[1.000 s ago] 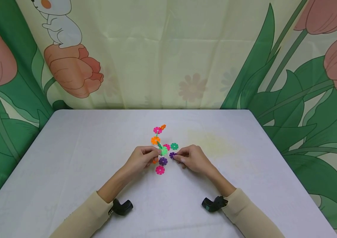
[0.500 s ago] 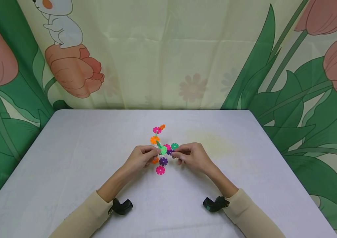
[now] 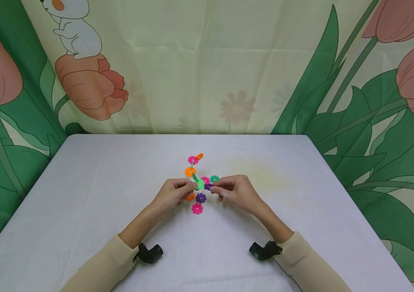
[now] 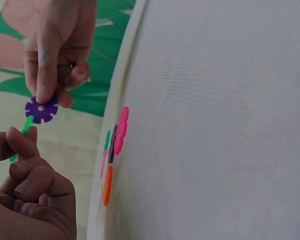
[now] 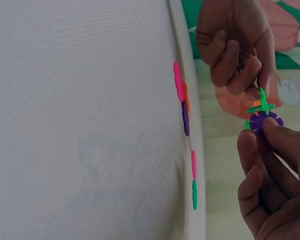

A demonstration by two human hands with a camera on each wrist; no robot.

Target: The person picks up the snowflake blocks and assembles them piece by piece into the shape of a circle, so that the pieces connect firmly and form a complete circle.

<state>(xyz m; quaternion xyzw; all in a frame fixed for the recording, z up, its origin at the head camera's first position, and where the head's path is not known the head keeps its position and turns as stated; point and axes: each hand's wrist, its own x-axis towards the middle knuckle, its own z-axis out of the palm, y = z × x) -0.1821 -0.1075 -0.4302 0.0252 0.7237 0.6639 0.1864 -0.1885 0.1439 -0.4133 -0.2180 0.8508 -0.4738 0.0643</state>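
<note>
My left hand pinches a light green notched disc, a snowflake-type interlocking piece. In the right wrist view other green parts cross it. My right hand pinches a purple notched disc between thumb and fingers. The purple disc's edge meets the green disc's edge; how deep the slots engage is hard to tell. Beyond the left fingertips, a dark green disc seen edge-on, an orange disc, a pink disc and a small orange disc appear in a chain-like line.
Loose discs lie on the white-covered table: pink, purple and orange near the left hand. Behind the hands are a pink disc and a dark green disc. A printed curtain hangs behind.
My right hand has moved slightly left, bringing the purple disc from just apart up against the light green disc. Over the last half second the hands have hardly moved.
</note>
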